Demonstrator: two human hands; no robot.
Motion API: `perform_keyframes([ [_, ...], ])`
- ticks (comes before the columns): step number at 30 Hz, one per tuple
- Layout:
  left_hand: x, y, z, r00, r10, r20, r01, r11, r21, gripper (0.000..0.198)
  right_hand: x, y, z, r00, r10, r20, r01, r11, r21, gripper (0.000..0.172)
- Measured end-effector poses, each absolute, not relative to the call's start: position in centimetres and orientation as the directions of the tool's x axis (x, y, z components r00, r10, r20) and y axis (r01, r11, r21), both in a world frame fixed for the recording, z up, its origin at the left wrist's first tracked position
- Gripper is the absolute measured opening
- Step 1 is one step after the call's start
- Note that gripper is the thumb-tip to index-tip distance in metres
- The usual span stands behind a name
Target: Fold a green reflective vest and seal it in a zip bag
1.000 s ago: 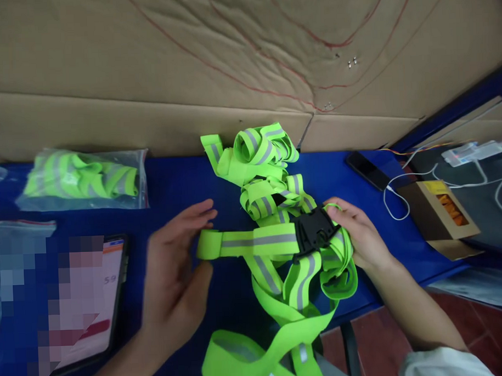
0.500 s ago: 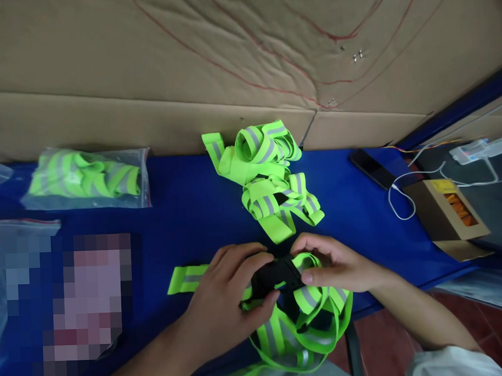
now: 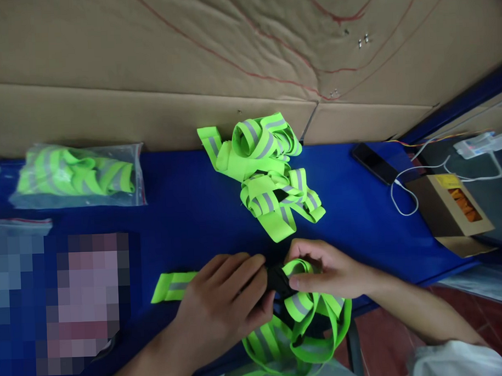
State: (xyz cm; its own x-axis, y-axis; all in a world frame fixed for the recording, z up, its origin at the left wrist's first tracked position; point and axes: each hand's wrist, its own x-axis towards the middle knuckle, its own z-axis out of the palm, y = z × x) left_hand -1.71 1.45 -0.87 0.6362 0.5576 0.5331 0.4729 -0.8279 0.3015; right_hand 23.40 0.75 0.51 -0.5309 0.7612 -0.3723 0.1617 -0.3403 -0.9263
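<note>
Near the table's front edge, my left hand [image 3: 234, 293] is closed around the left part of a black plastic buckle [image 3: 278, 281]. Its fingers hide much of that part. My right hand [image 3: 323, 268] pinches the buckle's right end, where a yellow-green strap [image 3: 300, 307] with a grey reflective stripe joins it. The strap's loops hang below the hands and over the table edge. A flat strap end [image 3: 172, 286] sticks out to the left of my left hand. Beyond my hands lies a tangled pile of similar reflective straps [image 3: 268, 198].
A clear zip bag [image 3: 139, 178] of reflective straps lies at the back left, with another clear bag [image 3: 20, 234] in front. At right are a black phone [image 3: 373, 163], a white cable [image 3: 416, 201] and a cardboard box [image 3: 435, 203] with orange contents. Cardboard [image 3: 149, 115] lines the back.
My left fingers have closed further around the buckle, covering more of it. The buckle and the strap end have shifted slightly left. The view has moved a little too.
</note>
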Motion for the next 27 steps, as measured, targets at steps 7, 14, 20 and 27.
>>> perform_keyframes([
  [7,-1.7,1.8,-0.4,0.690,0.544,0.479,0.492,-0.836,0.241,0.010,23.2,0.3,0.0,-0.455,0.788,-0.414,0.147,-0.392,-0.908,0.032],
  [14,-2.1,2.7,-1.0,0.751,0.559,0.351,0.467,-0.826,0.316,0.044,23.9,1.0,0.1,-0.332,0.862,-0.384,0.135,-0.359,-0.923,0.025],
  [20,-2.0,2.4,-1.1,0.705,0.603,0.372,0.467,-0.790,0.396,0.046,23.9,0.7,0.6,-0.361,0.870,-0.336,0.145,-0.303,-0.942,0.025],
  [27,-2.1,1.7,-0.6,0.665,0.746,0.043,0.462,-0.456,0.760,0.074,24.1,1.0,0.5,-0.326,0.875,-0.358,0.094,-0.347,-0.933,0.025],
])
